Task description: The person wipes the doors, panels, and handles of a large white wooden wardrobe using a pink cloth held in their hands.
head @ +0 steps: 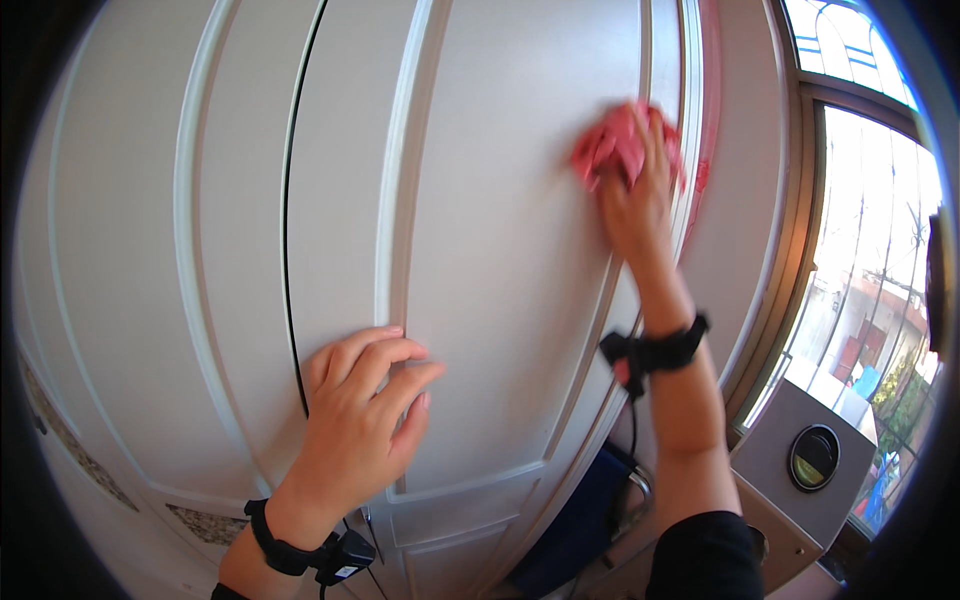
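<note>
A white panelled wardrobe door [510,225] fills the middle of the head view. Near its upper right edge my right hand [637,180] presses a crumpled pink cloth [619,142] against the surface; hand and cloth are slightly blurred. Lower down, my left hand [367,405] holds nothing, its fingers apart and resting on or close to the raised moulding beside the dark gap between doors. Both wrists wear black straps with small devices and cables. A metal door handle [367,517] shows just right of the left wrist.
A barred window [862,247] with a brown frame is at the right. Below it stands a box-shaped cabinet [802,457] with a round dark inset. A dark blue folding chair [570,525] leans close to the door's lower right. Red trim [705,150] runs along the door frame.
</note>
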